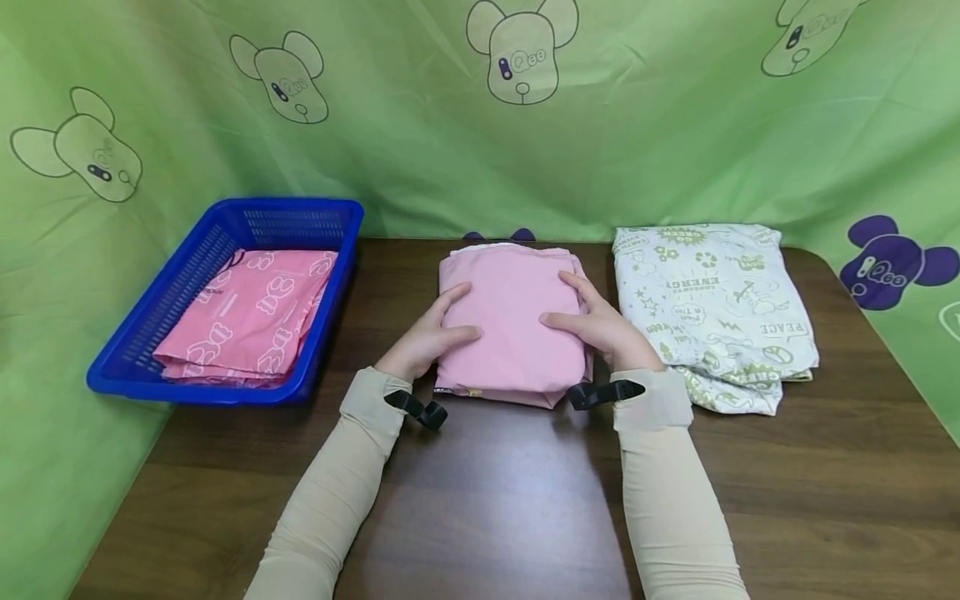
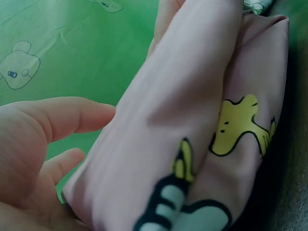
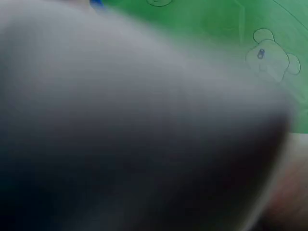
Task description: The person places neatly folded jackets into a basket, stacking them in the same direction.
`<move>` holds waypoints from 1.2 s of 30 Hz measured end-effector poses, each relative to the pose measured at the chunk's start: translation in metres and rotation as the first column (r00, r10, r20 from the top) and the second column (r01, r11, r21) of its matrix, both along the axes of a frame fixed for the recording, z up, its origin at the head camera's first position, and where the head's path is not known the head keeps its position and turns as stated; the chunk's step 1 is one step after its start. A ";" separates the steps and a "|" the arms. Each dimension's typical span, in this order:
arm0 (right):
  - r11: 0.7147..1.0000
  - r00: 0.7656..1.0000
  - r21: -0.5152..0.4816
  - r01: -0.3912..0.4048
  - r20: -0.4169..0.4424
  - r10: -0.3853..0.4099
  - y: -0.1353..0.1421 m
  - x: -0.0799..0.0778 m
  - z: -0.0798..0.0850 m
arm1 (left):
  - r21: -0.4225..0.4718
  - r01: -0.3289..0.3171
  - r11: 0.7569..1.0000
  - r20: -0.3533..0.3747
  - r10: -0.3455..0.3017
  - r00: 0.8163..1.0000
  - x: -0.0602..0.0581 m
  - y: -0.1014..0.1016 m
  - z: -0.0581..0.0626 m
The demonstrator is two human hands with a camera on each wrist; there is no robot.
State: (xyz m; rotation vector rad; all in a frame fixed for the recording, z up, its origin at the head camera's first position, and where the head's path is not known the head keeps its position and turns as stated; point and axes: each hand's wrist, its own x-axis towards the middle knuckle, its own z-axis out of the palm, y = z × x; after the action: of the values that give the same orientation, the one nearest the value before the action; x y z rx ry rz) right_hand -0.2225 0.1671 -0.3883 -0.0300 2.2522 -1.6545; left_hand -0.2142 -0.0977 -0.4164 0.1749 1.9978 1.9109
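Note:
A folded pink cloth [image 1: 513, 325] sits at the middle of the table's far part. My left hand [image 1: 431, 333] holds its left side, thumb on top. From the right, my right hand [image 1: 596, 325] grips the opposite side, its thumb also lying on top. In the left wrist view, the cloth's folded layers [image 2: 159, 96] show a yellow bird print and black-and-white shapes, with my left thumb and a finger at its edge. Something grey and blurred, probably the cloth up close, fills most of the right wrist view and hides the right fingers.
A blue plastic basket [image 1: 347, 250] stands at the left, holding folded pink fabric [image 1: 251, 308] with white outlines and a dark cord. Folded white fabric [image 1: 712, 292] with green print lies right of my right hand. Behind the brown table [image 1: 495, 492] hangs a green curtain [image 1: 420, 125].

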 end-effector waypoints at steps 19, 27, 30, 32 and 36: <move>0.942 0.983 -0.324 -0.088 0.122 0.134 0.001 0.003 -0.004 | 0.052 0.006 0.999 0.015 -0.006 1.000 -0.001 -0.004 -0.003; 0.924 0.984 -0.369 -0.102 0.100 0.149 0.000 0.004 -0.001 | 0.127 -0.049 0.991 -0.022 0.052 0.998 -0.002 -0.002 0.001; 0.921 0.987 -0.374 -0.104 0.076 0.142 -0.001 0.004 0.000 | 0.148 -0.049 0.988 -0.029 0.054 0.998 -0.002 -0.001 0.002; 0.919 0.988 -0.380 -0.104 0.066 0.139 -0.002 0.004 0.001 | 0.157 -0.044 0.987 -0.019 0.048 0.999 -0.002 0.000 0.002; 0.916 0.989 -0.384 -0.116 0.043 0.144 -0.002 0.004 0.002 | 0.174 -0.030 0.984 0.009 0.029 1.000 -0.001 -0.001 0.002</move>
State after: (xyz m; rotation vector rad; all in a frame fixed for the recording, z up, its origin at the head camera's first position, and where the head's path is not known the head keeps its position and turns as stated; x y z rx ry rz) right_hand -0.2188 0.1647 -0.3868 -0.2089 1.8030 -1.9589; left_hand -0.2154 -0.0984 -0.4142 0.1852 1.8383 2.1022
